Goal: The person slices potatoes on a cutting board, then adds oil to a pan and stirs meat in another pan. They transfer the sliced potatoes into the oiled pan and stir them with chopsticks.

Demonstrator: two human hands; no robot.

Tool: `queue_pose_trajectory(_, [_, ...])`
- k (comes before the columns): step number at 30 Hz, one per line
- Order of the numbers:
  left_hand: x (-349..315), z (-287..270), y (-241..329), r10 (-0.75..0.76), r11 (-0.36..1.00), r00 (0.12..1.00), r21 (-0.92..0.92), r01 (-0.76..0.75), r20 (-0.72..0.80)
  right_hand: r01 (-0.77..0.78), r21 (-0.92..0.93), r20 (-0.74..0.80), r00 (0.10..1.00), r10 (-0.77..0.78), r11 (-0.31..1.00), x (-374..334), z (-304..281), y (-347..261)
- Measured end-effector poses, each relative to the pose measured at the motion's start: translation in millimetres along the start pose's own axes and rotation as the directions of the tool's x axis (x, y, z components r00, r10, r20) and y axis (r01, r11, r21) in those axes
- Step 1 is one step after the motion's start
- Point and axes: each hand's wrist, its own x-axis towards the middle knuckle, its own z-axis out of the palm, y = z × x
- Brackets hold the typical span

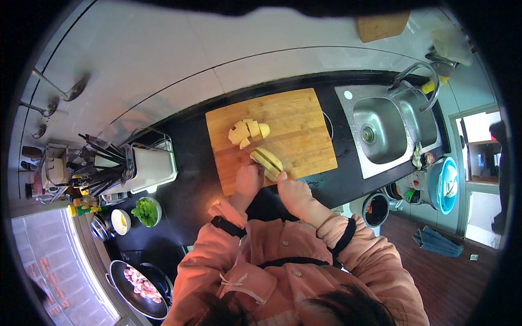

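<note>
A wooden cutting board (304,130) lies on the black counter before me. On its near part is an elongated, peeled yellow potato (261,158), split lengthwise into pieces side by side. My left hand (248,180) is closed on the potato's left side, fingers bent and partly hidden. My right hand (294,193) is closed at its near right end, thumb on top. A thin dark line between the pieces leads to that thumb and looks like a knife seen edge-on; its handle is hidden in the fist. Farther up the board sit several cut potato chunks (248,130).
Right of the board is a double steel sink (348,108) with a curved faucet (433,89). At left stand a dish rack (173,157), a bowl of green leaves (145,212), a small white bowl (120,221) and a pan (163,312) with pink meat pieces (142,284).
</note>
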Motion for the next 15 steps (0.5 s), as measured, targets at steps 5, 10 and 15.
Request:
queue_pose_trajectory(5, [0.1, 0.3, -5.3, 0.019, 1.000, 1.000, -0.011, -0.019, 0.024, 0.030, 0.033, -0.052, 0.998, -0.028, 0.999, 15.5, 14.2, -1.3])
queue_pose_trajectory(10, [-4.7, 4.6, -8.2, -0.044, 0.999, 0.999, 0.021, 0.044, 0.014, 0.041, 0.005, -0.096, 0.995, -0.041, 0.999, 16.2, 42.2, 10.0])
queue_pose_trajectory(15, [-7.9, 7.9, -8.1, -0.081, 0.996, 0.997, -0.038, 0.081, 0.008, 0.124, -0.035, -0.170, 0.977, -0.128, 0.992, 13.9, 54.0, 22.1])
